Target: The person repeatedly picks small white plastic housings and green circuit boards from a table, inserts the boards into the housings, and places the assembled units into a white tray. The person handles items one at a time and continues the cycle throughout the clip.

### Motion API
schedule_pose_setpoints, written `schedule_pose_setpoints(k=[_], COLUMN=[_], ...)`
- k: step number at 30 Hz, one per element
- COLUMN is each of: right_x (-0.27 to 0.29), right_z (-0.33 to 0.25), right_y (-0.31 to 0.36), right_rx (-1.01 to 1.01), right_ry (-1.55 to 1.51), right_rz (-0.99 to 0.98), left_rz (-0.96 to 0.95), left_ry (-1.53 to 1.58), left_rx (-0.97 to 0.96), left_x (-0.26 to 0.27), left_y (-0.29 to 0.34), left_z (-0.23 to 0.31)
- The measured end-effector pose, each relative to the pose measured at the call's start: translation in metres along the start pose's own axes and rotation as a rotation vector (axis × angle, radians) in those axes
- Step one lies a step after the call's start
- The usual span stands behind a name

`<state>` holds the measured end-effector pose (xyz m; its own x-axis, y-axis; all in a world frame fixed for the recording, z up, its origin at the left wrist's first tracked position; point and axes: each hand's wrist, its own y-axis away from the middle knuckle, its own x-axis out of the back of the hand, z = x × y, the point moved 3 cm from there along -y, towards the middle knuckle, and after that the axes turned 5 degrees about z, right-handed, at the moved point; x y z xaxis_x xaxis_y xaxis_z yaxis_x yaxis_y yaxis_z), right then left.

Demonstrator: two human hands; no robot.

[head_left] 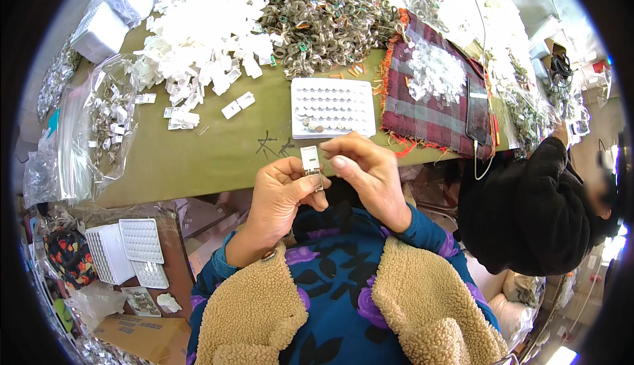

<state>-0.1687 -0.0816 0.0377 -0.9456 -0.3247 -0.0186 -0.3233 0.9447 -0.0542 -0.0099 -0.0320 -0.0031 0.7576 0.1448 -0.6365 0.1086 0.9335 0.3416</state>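
Note:
My left hand (287, 183) is closed around a small white rectangular plastic piece (310, 158) with a slot in it and a metal part at its lower end. It holds the piece upright near the table's front edge. Just to the right is my right hand (370, 175), thumb and forefinger apart, with nothing visible between them. Beyond both hands lies a white tray (364, 109) with rows of round wells; several small round discs (319, 128) sit in its nearer rows.
Behind the tray is a heap of grey looped pieces (323, 18), beside a white plastic pile (191, 48). At right, a plaid cloth (403, 110) bears clear bits and a phone (477, 110). A person in black (528, 213) sits close by. More trays (142, 239) lie lower left.

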Motion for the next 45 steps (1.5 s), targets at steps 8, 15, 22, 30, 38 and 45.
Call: schedule_pose_setpoints(k=[8, 15, 22, 30, 38, 45], right_x=[0.005, 0.017, 0.039, 0.145, 0.207, 0.181], right_z=[-0.002, -0.015, -0.007, 0.010, 0.028, 0.011], right_y=[-0.007, 0.007, 0.012, 0.006, -0.037, -0.040], right_rx=[0.194, 0.919, 1.233, 0.661, 0.360, 0.388], right_ry=[0.302, 0.554, 0.638, 0.664, 1.049, 0.950], right_rz=[-0.069, -0.043, 0.017, 0.521, 0.634, 0.550], left_rz=[-0.158, -0.202, -0.141, -0.274, -0.205, -0.100], left_ry=[0.267, 0.422, 0.304, 0.300, 0.240, 0.226], left_rx=[0.269, 0.285, 0.403, 0.418, 0.342, 0.267], left_x=[-0.008, -0.017, -0.031, -0.038, -0.051, -0.042], left_y=[-0.005, -0.007, -0.014, -0.032, -0.042, -0.039], left_z=[-0.016, -0.021, -0.032, -0.038, -0.038, -0.028])
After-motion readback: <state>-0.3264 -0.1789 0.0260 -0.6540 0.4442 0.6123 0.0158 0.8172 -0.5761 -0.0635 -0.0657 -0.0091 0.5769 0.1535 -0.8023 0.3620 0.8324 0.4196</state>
